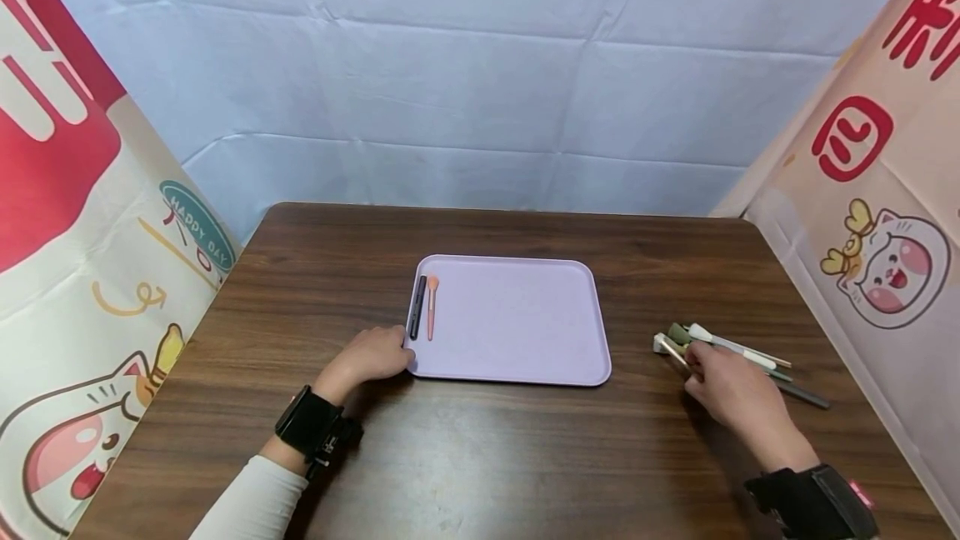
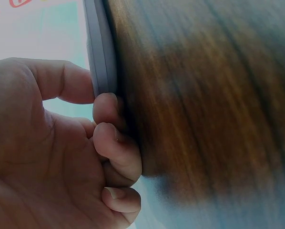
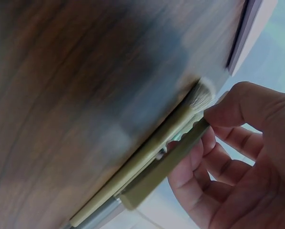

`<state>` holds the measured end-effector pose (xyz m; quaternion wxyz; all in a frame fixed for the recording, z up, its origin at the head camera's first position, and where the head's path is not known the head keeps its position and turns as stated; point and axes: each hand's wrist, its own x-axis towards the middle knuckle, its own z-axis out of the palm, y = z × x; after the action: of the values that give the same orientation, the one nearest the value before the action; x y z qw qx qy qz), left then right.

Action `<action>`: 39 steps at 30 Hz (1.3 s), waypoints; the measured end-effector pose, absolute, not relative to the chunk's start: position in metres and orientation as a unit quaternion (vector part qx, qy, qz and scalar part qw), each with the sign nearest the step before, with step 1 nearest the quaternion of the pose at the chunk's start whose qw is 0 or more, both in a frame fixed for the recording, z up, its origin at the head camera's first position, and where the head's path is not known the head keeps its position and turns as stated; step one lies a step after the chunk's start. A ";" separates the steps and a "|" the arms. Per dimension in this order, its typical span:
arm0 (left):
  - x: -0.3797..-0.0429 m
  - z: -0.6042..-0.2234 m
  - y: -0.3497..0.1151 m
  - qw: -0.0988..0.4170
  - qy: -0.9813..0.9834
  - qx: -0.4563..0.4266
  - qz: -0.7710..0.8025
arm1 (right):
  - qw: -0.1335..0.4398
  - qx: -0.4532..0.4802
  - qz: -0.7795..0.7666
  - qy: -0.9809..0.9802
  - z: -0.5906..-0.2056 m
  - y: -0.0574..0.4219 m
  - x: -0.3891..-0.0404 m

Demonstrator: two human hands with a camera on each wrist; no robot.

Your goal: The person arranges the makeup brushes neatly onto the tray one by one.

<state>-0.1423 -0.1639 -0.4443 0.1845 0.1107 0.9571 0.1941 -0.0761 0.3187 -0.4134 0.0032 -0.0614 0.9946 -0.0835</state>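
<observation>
A lilac tray [image 1: 517,319] lies on the table, its left edge pinched near the front corner by my left hand [image 1: 375,354]. In the left wrist view, thumb and index finger meet at the tray's rim [image 2: 100,57]. On the tray's left side, a black stick-shaped item [image 1: 417,307] and a pink makeup brush [image 1: 431,307] lie side by side. My right hand [image 1: 738,390] is over a bunch of makeup brushes. It pinches an olive-green, ridged stick-like tool [image 3: 164,169], whose exact kind is unclear. Just beside that lies a white-bristled brush [image 3: 202,97].
More brushes lie at the right, among them a white-headed one [image 1: 705,333] and a dark-grey handle [image 1: 806,394]. The brown wooden table [image 1: 480,448] is bounded by a pale cloth [image 1: 465,90] behind and printed sheets on both sides.
</observation>
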 end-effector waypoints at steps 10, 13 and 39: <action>-0.141 -0.442 -0.163 0.181 0.957 0.114 0.193 | -0.029 -0.094 -0.082 0.992 -0.412 0.303 -0.083; -0.141 -0.443 -0.163 0.181 0.958 0.113 0.193 | -0.028 -0.098 -0.090 0.991 -0.412 0.297 -0.086; -0.141 -0.442 -0.163 0.185 0.958 0.112 0.191 | 0.105 -0.035 -0.142 0.984 -0.403 0.231 -0.128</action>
<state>-0.1412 -0.1635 -0.4422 0.1855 0.1116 0.9575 0.1906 -0.1283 0.2313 -0.4026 0.1046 -0.0353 0.9837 -0.1416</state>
